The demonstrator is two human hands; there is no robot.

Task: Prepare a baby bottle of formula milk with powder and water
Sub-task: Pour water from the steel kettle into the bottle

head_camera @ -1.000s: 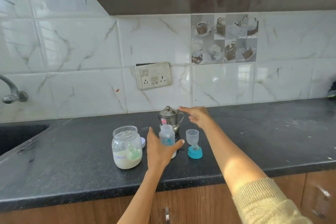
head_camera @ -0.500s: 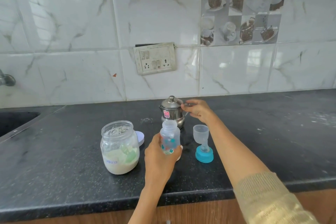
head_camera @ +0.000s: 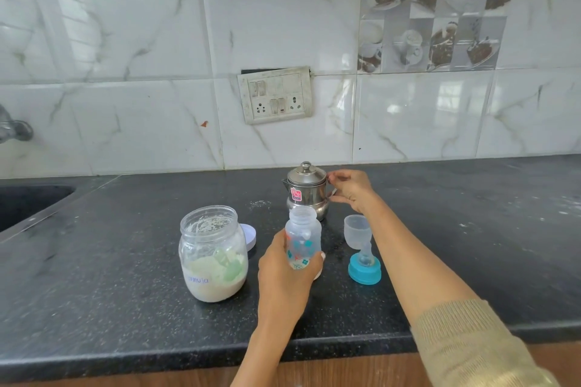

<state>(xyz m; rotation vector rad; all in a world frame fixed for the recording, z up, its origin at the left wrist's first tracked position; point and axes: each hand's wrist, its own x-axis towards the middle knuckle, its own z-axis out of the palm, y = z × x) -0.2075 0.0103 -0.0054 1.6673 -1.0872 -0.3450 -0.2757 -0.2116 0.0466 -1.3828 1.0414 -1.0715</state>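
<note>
wall (head_camera: 125, 41): white marble tile | counter (head_camera: 471, 229): black granite | socket panel (head_camera: 276, 94)

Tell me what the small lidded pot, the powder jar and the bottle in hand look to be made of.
Lidded pot: polished steel, judging by its mirror-like grey shine; the right hand is at its handle.
Powder jar: clear and thick-walled with glossy highlights, probably glass, possibly hard plastic.
Bottle, held by the left hand: translucent, slightly cloudy with printed shapes, likely plastic.
</note>
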